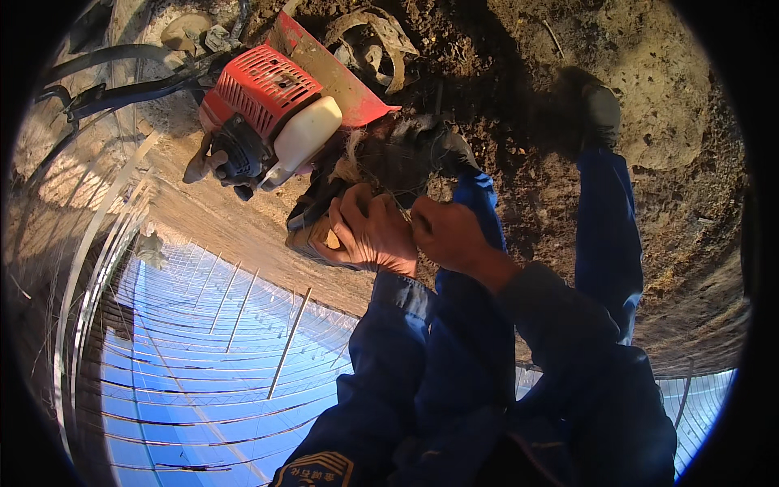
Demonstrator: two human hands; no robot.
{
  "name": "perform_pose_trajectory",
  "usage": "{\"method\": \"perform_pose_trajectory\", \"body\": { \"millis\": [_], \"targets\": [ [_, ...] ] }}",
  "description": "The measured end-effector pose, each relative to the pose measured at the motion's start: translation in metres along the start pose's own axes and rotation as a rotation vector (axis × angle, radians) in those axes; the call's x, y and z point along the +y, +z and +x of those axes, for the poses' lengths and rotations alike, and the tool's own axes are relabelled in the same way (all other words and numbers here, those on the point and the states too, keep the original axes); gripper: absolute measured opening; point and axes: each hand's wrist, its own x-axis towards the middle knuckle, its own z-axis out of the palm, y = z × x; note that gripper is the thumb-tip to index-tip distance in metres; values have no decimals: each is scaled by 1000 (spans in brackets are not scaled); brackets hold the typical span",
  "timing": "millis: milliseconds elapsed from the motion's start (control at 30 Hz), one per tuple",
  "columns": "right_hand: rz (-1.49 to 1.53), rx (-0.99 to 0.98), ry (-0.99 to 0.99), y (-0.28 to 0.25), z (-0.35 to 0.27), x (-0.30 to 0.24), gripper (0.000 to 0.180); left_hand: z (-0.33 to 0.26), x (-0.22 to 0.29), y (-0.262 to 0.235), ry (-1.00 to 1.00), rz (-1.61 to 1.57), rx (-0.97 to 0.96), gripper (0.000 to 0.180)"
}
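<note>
While the left hand [375, 231] is positioned with curled fingers beside a dark part [311, 209] at the near end of the machine, the right hand [454, 234] is held just beside it, clenched. Whether the dark part is grasped by the left hand, or a small item by the right, cannot be told. Dry, tangled strands [350, 164] are located just above the left hand. The machine is located on the soil [519, 154], to the upper left of the hands. It is fitted with a slotted red engine cover [269, 84], a whitish tank [307, 134] and a red guard [349, 85]. Black handlebars [134, 96] are extended leftward. A grimy, curled strip [393, 49] is seen beyond the guard.
</note>
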Motion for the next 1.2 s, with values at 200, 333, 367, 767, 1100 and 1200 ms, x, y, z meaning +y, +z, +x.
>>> {"method": "perform_pose_trajectory", "body": {
  "millis": [200,333,367,767,1100,1200],
  "targets": [
    [64,-64,100,12,-19,5,11,-6,-10,4,81,31,36,13],
    [95,41,-2,15,-25,14,13,-7,-8,2,96,-25,53,11],
    [158,8,86,14,-24,15,12,-7,-9,0,99,-61,27,9],
    [1287,127,463,44,33,-15,27,-19,-83,-28,525,-392,-168,52],
    [937,265,398,16,-5,5,10,-26,-85,-1,528,-437,67,33],
    [1064,277,349,19,-2,8,11,-27,-85,3,522,-456,85,31]
  ]
}}
